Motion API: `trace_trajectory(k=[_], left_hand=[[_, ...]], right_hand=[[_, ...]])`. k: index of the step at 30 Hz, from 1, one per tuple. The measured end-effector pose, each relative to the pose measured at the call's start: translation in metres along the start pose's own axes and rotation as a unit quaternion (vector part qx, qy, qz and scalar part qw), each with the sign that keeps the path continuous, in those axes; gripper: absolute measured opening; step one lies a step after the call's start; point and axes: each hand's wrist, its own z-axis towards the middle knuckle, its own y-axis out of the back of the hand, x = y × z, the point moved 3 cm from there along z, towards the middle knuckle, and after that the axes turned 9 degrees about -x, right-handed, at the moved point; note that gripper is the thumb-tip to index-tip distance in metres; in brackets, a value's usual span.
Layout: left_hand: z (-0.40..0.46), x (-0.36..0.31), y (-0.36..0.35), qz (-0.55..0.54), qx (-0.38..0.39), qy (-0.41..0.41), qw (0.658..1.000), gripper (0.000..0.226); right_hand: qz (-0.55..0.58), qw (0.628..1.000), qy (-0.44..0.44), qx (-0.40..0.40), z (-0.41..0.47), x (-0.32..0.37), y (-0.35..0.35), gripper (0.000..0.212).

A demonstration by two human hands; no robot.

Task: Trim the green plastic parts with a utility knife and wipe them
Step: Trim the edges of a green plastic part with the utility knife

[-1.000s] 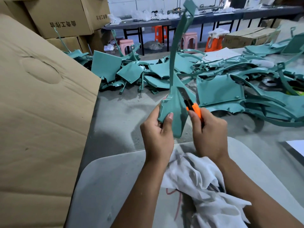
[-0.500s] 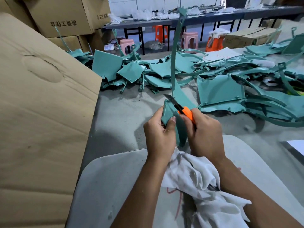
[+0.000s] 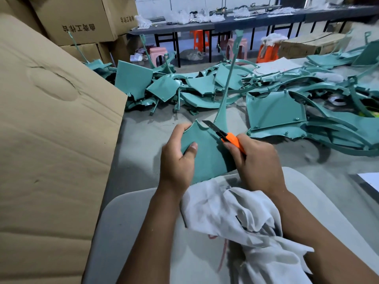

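Note:
My left hand (image 3: 177, 158) grips a green plastic part (image 3: 209, 154) by its wide flat end, thumb on its face. A long thin stem of the part rises up and away from me. My right hand (image 3: 256, 160) holds an orange utility knife (image 3: 225, 136), its dark blade out and lying against the part's top edge near the stem's base. A crumpled white cloth (image 3: 242, 220) lies under my forearms, just below the part.
A pile of green plastic parts (image 3: 274, 111) covers the grey table's far and right side. A large cardboard sheet (image 3: 47, 144) stands close on the left, boxes (image 3: 82, 19) behind it. A pale grey board (image 3: 127, 232) lies under the cloth. Benches and stools stand far back.
The green part has been turned so its broad face now points toward me and sits lower. The knife blade has moved to the part's top edge.

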Motion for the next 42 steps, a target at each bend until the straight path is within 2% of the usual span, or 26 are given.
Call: trace_trajectory(k=[3, 8, 14, 17, 21, 25, 29, 35, 38, 40, 42], left_hand=[[0.003, -0.001, 0.0, 0.011, 0.016, 0.005, 1.0, 0.033], [0.003, -0.008, -0.002, 0.049, 0.042, 0.002, 0.998, 0.037], [0.003, -0.001, 0.0, 0.088, 0.013, 0.022, 0.996, 0.034], [0.005, 0.001, 0.001, 0.092, 0.015, 0.047, 0.995, 0.033], [0.004, -0.005, -0.004, 0.108, 0.044, 0.066, 0.991, 0.036], [0.01, -0.015, -0.008, 0.143, 0.041, 0.059, 0.987, 0.038], [0.008, -0.017, -0.004, 0.173, 0.036, 0.069, 0.982, 0.038], [0.011, -0.01, 0.001, 0.139, 0.023, 0.101, 0.985, 0.042], [0.007, -0.013, -0.004, 0.151, 0.033, 0.074, 0.985, 0.037], [0.002, -0.015, -0.011, 0.156, 0.016, 0.062, 0.986, 0.036], [-0.001, -0.016, -0.016, 0.149, -0.021, 0.066, 0.987, 0.037]], right_hand=[[-0.04, 0.999, -0.025, 0.018, -0.001, -0.003, 0.001, 0.047], [-0.082, 0.996, -0.043, 0.003, -0.002, -0.002, 0.005, 0.046], [-0.046, 0.997, -0.038, 0.058, -0.005, 0.004, -0.001, 0.047], [-0.03, 0.997, -0.039, 0.057, -0.004, 0.001, -0.001, 0.047], [-0.106, 0.993, -0.038, 0.029, 0.0, -0.009, 0.004, 0.048], [-0.128, 0.991, -0.039, -0.003, -0.001, -0.006, 0.005, 0.047], [-0.066, 0.996, -0.038, 0.051, -0.005, -0.007, -0.003, 0.049], [0.011, 0.997, -0.048, 0.052, -0.001, -0.011, -0.001, 0.049], [0.039, 0.997, -0.032, 0.066, -0.005, 0.001, -0.001, 0.048], [0.041, 0.996, -0.024, 0.08, -0.009, 0.013, -0.004, 0.048], [0.052, 0.996, -0.033, 0.06, -0.01, 0.018, -0.005, 0.045]])
